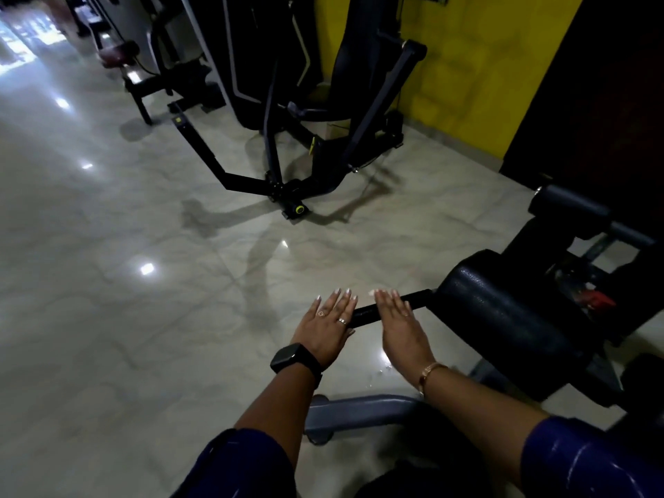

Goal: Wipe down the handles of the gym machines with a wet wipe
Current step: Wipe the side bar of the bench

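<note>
Two flat, empty hands at machine handle [363, 315]: left hand [325, 323] beside, right hand [399, 330] across it; no wipe seen, probably needs fetching first.

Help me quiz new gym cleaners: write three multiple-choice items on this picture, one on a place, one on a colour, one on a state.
1. Where does the right hand lie?
A. on the black bar beside the black pad
B. on a seat
C. on a door

2. What colour is the wall behind the machines?
A. white
B. yellow
C. red

3. How are both hands held?
A. clenched into fists
B. wrapped round a bottle
C. flat and stretched out

Answers: 1 A, the right hand lies across the bar next to the pad; 2 B, the painted wall is plainly yellow; 3 C, the left hand and the right hand are both spread flat, holding nothing.
</note>
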